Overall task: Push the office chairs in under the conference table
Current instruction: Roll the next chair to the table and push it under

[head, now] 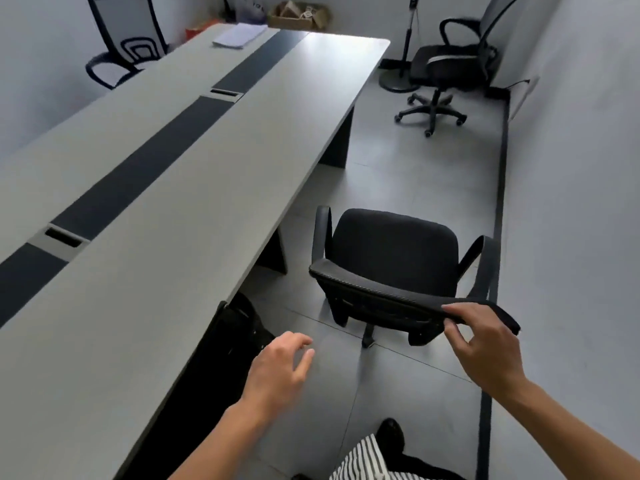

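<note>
Near chair [391,258], on castors on the floor beside the table [180,188] and not yet under it, pinched at its backrest top by the right hand [485,344], left hand [280,368] open and empty; likely rolls easily, pushed from the stiff backrest rim.

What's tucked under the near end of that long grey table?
Under the conference table near the left hand sits something black, probably a pushed-in office chair. The tabletop covers most of it, so its seat and base can't be seen.
</note>
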The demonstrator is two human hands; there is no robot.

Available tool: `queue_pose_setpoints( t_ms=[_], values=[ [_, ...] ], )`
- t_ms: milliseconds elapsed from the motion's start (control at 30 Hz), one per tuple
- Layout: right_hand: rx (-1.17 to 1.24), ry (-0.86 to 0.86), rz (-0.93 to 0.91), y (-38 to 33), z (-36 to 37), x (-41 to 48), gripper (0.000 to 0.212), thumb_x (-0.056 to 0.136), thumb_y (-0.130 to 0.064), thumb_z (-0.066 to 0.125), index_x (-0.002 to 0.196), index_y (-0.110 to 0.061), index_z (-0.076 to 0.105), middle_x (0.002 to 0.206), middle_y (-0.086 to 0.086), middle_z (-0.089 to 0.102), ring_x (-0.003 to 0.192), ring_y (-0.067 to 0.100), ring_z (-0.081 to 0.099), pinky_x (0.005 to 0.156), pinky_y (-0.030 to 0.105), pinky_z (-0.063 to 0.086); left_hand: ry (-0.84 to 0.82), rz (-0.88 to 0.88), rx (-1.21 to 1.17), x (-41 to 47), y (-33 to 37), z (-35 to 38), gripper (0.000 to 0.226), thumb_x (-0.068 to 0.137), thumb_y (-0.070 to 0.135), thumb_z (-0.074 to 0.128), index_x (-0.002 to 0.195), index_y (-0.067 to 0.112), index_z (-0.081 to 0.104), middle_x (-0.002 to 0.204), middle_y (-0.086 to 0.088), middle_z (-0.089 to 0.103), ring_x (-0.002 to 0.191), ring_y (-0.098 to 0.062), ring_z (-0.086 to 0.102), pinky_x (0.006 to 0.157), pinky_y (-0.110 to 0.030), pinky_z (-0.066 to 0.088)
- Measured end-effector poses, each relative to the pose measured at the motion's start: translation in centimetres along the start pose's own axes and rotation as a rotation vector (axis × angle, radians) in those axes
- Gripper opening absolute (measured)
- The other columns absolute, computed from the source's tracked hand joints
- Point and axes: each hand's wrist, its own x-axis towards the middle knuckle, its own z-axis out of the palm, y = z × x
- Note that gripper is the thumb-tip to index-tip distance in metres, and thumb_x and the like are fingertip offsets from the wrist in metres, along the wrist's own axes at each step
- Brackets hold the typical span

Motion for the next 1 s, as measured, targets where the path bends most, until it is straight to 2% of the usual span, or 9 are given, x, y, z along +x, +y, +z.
queue_pose_setpoints(
  t_ms=[100,233,300,400,467,567,633,867,1000],
  values=[
    [-0.022,-0.017,0.039,2.9,0.8,3.1,0.022,0.085,-0.02,0.066,0.106,-0.016,0.069,0.099,0.003,0.07,0.091,0.021,0.062,0.075,0.038,0.055,-0.038,0.025,0.117,5.2,1.9,1.3,0.026,0.09,0.037,0.052,0.11,0.023,0.06,0.109,0.008,0.058,0.103,-0.011,0.053,0.085,-0.029,0.046],
    [0.014,-0.299,0.288,7.1,2.7,5.8,0.028,0.092,-0.044,0.048,0.1,-0.024,0.067,0.091,-0.004,0.069,0.082,0.013,0.06,0.077,0.038,0.053,-0.052,0.037,0.237,11.4,3.7,3.0,0.035,0.09,0.039,0.05,0.118,0.019,0.057,0.124,0.002,0.051,0.116,-0.016,0.045,0.096,-0.034,0.04],
    [0.009,-0.322,0.389,8.5,3.3,6.1,0.033,0.093,-0.049,0.043,0.091,-0.026,0.067,0.085,-0.006,0.069,0.074,0.01,0.059,0.067,0.033,0.052,-0.022,0.025,0.299,14.1,4.0,3.6,0.039,0.091,0.041,0.048,0.121,0.018,0.057,0.129,-0.001,0.05,0.122,-0.018,0.042,0.102,-0.036,0.036],
    [-0.083,-0.262,0.423,9.6,3.7,6.6,0.036,0.093,-0.053,0.04,0.079,-0.029,0.063,0.074,-0.008,0.065,0.064,0.008,0.055,0.051,0.023,0.039,-0.061,0.002,0.403,18.0,3.5,4.8,0.04,0.092,0.046,0.042,0.118,0.02,0.059,0.127,-0.002,0.053,0.124,-0.02,0.041,0.108,-0.04,0.029],
    [-0.105,-0.228,0.424,10.2,3.9,6.8,0.035,0.091,-0.053,0.042,0.074,-0.03,0.06,0.069,-0.01,0.061,0.06,0.007,0.054,0.048,0.022,0.038,-0.121,0.014,0.452,19.8,3.2,5.8,0.042,0.092,0.05,0.036,0.108,0.023,0.063,0.117,0.002,0.059,0.117,-0.02,0.048,0.105,-0.04,0.033],
    [-0.114,-0.178,0.442,11.7,3.8,7.6,0.031,0.089,-0.05,0.048,0.07,-0.029,0.061,0.067,-0.011,0.061,0.059,0.007,0.053,0.048,0.021,0.038,-0.057,0.109,0.438,21.2,3.4,7.4,0.048,0.086,0.054,0.03,0.08,0.023,0.067,0.082,0.006,0.066,0.082,-0.019,0.061,0.072,-0.036,0.047],
    [-0.135,-0.144,0.443,13.3,3.6,8.9,0.026,0.088,-0.043,0.054,0.07,-0.027,0.063,0.067,-0.01,0.062,0.058,0.008,0.053,0.047,0.019,0.036,-0.035,0.118,0.434,22.1,4.3,8.4,0.045,0.084,0.052,0.033,0.07,0.023,0.063,0.07,0.007,0.064,0.071,-0.017,0.059,0.064,-0.033,0.045],
    [-0.211,-0.083,0.483,19.0,2.5,19.0,0.019,0.086,-0.032,0.059,0.07,-0.024,0.064,0.068,-0.006,0.065,0.061,0.014,0.055,0.05,0.017,0.035,-0.128,0.09,0.438,31.0,9.5,10.8,0.042,0.086,0.05,0.03,0.071,0.024,0.06,0.075,0.009,0.061,0.075,-0.014,0.056,0.074,-0.032,0.044],
    [-0.285,0.014,0.458,20.9,2.9,23.5,0.029,0.081,-0.036,0.046,0.068,-0.018,0.065,0.069,0.0,0.065,0.064,0.019,0.054,0.058,0.025,0.036,-0.148,0.126,0.445,37.0,11.0,11.3,0.045,0.085,0.05,0.027,0.073,0.024,0.062,0.076,0.009,0.061,0.077,-0.013,0.055,0.075,-0.032,0.044]
  ],
)
